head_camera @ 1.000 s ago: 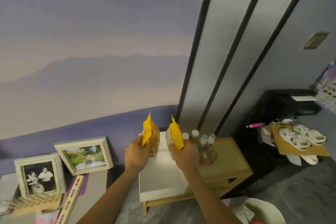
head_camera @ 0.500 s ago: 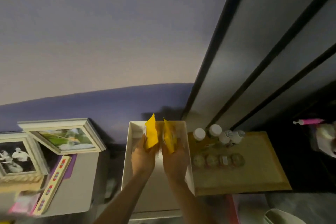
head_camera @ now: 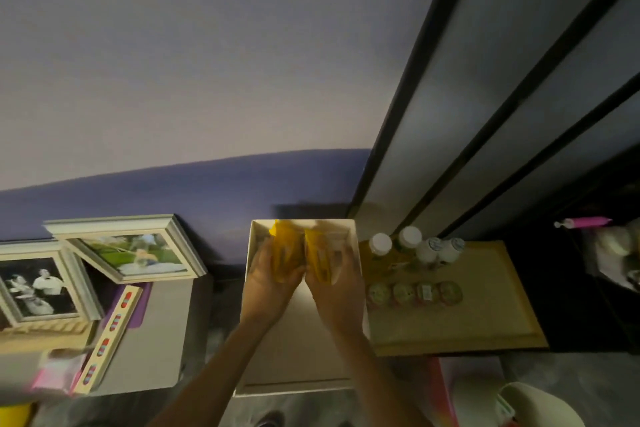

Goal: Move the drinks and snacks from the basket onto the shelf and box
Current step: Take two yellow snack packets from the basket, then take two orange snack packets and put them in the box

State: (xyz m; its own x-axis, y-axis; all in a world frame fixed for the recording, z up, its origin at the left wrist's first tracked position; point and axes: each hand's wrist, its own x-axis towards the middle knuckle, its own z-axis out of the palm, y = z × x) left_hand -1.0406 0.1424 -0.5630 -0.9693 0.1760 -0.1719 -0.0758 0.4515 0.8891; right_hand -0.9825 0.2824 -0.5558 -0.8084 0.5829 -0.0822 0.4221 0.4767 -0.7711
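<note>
My left hand (head_camera: 268, 282) grips a yellow snack bag (head_camera: 285, 253) and my right hand (head_camera: 337, 282) grips a second yellow snack bag (head_camera: 320, 258). Both bags are low inside the far end of the white box (head_camera: 298, 350), side by side and slightly blurred. To the right, the wooden shelf (head_camera: 485, 308) carries several white-capped drink bottles (head_camera: 412, 248) along its back edge and a row of round snack cups (head_camera: 414, 294) in front of them. The basket is at most a pale rim (head_camera: 540, 406) at the bottom right.
Two framed photos (head_camera: 128, 253) lean on a grey unit (head_camera: 149, 333) to the left, beside a long striped strip (head_camera: 110, 336). A purple wall lies behind, with dark-framed panels (head_camera: 485, 114) at the right. A pink object (head_camera: 585, 222) sits at the far right.
Both hands have lowered the two yellow bags from above the box down into its far end. My view has tilted downward and closer to the box and shelf.
</note>
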